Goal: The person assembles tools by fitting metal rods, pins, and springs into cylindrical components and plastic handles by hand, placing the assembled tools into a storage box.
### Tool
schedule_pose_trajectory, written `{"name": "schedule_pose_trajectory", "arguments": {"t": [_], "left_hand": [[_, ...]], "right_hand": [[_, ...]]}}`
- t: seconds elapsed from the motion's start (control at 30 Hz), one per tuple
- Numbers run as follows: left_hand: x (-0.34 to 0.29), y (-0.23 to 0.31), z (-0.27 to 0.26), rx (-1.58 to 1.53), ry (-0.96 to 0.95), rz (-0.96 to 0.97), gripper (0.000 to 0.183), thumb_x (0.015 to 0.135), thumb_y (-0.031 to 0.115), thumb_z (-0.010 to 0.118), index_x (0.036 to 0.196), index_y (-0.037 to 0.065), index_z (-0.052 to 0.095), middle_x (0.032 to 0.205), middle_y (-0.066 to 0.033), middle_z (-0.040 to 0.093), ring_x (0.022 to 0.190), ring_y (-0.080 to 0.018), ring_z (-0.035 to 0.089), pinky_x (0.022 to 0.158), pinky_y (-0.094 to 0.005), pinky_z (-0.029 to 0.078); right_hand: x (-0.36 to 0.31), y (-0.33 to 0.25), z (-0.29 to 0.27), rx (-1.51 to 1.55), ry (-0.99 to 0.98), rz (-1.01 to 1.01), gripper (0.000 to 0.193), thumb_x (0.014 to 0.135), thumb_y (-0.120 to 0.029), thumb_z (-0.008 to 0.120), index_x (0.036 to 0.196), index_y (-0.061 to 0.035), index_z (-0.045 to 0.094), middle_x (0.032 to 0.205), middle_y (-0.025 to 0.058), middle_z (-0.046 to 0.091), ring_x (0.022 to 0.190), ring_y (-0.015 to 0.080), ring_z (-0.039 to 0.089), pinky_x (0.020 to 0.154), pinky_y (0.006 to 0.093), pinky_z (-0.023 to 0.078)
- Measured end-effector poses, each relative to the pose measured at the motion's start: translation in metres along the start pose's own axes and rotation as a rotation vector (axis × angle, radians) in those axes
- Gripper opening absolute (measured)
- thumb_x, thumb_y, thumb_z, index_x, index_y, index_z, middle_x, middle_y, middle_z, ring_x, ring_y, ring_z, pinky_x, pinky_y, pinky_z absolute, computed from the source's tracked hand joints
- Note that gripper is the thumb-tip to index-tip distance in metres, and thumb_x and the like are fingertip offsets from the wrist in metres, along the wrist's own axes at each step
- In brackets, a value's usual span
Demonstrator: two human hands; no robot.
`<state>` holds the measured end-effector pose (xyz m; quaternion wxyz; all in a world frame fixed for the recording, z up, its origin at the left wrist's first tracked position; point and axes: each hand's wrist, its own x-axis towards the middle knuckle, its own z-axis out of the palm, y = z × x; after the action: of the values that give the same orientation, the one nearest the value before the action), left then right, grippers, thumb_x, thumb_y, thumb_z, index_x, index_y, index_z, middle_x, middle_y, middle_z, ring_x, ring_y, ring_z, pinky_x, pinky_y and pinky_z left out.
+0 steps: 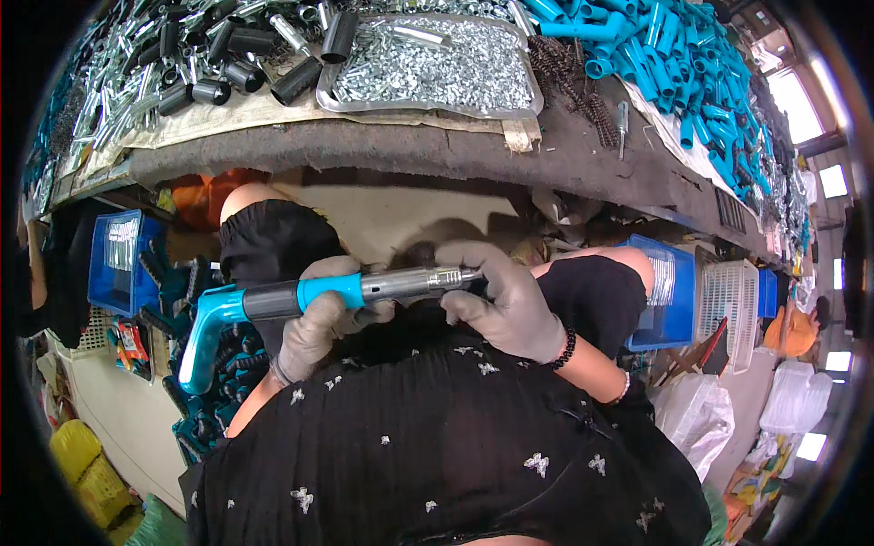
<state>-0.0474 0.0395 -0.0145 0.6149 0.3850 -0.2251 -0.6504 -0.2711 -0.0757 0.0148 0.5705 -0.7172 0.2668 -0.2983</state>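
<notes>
Across my lap lies a nail gun with a bent teal handle, a black body, a teal collar and a steel barrel. Its handle points left and its narrow tip points right. My gloved left hand is wrapped round it at the teal collar. At the barrel's tip, the thumb and bent fingers of my gloved right hand close round the metal end. Whether a small part sits between those fingers is hidden.
The bench ahead carries a tray of small metal parts, black and steel tubes, dark springs, a screwdriver and teal handles. Blue crates stand on both sides. Assembled teal-and-black pieces are heaped at my left.
</notes>
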Motion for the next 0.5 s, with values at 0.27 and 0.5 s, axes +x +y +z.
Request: {"name": "schedule_pose_trajectory", "arguments": {"t": [0.27,0.5], "left_hand": [[-0.003,-0.011,0.004,-0.032,0.048,0.027,0.066,0.086,0.047,0.075,0.13,0.008,0.045,0.12,-0.0182,0.059,0.101,-0.0286,0.065,0.09,-0.0471,0.057],[-0.008,-0.014,0.005,0.005,0.089,0.013,0.066,0.088,0.047,0.071,0.133,0.008,0.044,0.123,-0.0182,0.058,0.101,-0.0272,0.066,0.09,-0.0466,0.058]], "right_hand": [[0.0,0.016,0.004,-0.293,0.114,-0.401,0.038,0.098,-0.036,0.062,0.113,-0.0019,0.058,0.084,0.0053,0.062,0.062,0.0106,0.059,0.056,0.0266,0.049],[-0.011,0.008,0.004,0.364,-0.021,0.333,0.022,0.096,-0.017,0.065,0.111,-0.0023,0.06,0.088,0.0063,0.061,0.072,0.0113,0.062,0.062,0.0251,0.05]]}}
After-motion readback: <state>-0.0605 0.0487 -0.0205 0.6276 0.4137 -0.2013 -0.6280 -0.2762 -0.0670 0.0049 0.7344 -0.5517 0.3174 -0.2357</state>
